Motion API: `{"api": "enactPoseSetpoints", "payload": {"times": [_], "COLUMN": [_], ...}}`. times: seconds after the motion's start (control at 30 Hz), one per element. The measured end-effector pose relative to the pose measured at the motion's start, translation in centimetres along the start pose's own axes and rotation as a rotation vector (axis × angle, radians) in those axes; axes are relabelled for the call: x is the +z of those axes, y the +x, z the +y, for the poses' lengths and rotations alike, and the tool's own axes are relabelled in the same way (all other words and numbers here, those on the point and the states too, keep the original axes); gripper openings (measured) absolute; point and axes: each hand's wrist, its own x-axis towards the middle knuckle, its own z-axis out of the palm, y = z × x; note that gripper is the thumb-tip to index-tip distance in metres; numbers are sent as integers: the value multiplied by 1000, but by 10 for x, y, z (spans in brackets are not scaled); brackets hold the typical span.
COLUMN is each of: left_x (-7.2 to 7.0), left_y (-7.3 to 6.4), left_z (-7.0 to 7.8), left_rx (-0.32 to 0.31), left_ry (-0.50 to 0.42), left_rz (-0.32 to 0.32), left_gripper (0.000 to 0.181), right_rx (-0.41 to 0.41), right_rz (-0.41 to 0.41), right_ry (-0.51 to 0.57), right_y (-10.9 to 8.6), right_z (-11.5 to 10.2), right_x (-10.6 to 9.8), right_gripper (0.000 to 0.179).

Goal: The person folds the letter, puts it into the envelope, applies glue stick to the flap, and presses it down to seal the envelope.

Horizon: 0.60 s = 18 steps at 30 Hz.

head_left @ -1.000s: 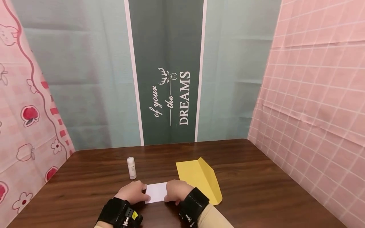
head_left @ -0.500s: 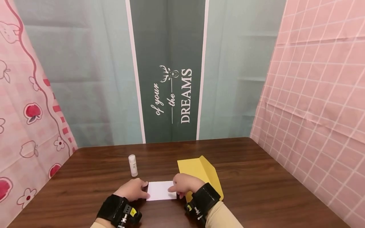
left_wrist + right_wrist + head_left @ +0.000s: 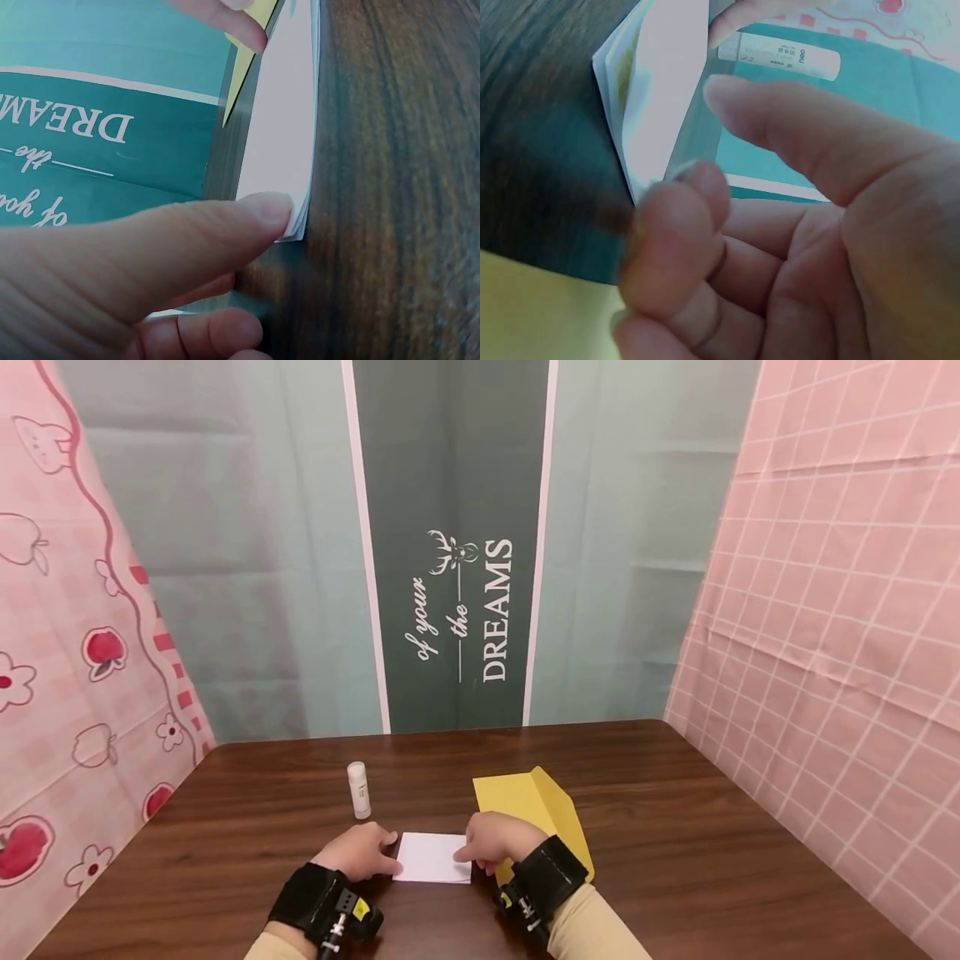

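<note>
A folded white paper [image 3: 433,858] lies on the table between both hands, its layers slightly parted at the near edge in the wrist views. My left hand [image 3: 363,850] is at its left end; in the left wrist view the straight thumb [image 3: 255,214] rests on the paper's corner, the other fingers loosely bent beside it. At the right end is my right hand [image 3: 502,839]. In the right wrist view its thumb [image 3: 757,112] stands apart from the bent fingers [image 3: 679,225], whose tips are close by the paper's edge.
A white glue stick [image 3: 359,790] stands behind the left hand. To the right, a yellow envelope [image 3: 517,797] lies with its flap raised, partly covered by the right hand. Printed cloths hang behind and beside the brown wooden table [image 3: 675,843].
The right hand has moved right from its earlier place, uncovering more of the white paper, which now shows wider. The left hand stays at the left end. The whole view has shifted slightly.
</note>
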Motion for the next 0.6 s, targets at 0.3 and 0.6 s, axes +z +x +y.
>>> {"api": "enactPoseSetpoints", "payload": {"times": [0.3, 0.6], "left_x": [0, 1], "left_y": [0, 1], "left_z": [1, -2], "left_rx": [11, -6], "left_ry": [-14, -48], "left_rz": [4, -8], "left_gripper": [50, 49], "right_rx": [-3, -3], "right_rz": [-15, 53], "right_ry": [-20, -5], "right_y": [0, 1], "right_z": [1, 2], "right_x": [2, 0], "right_gripper": [44, 35]}}
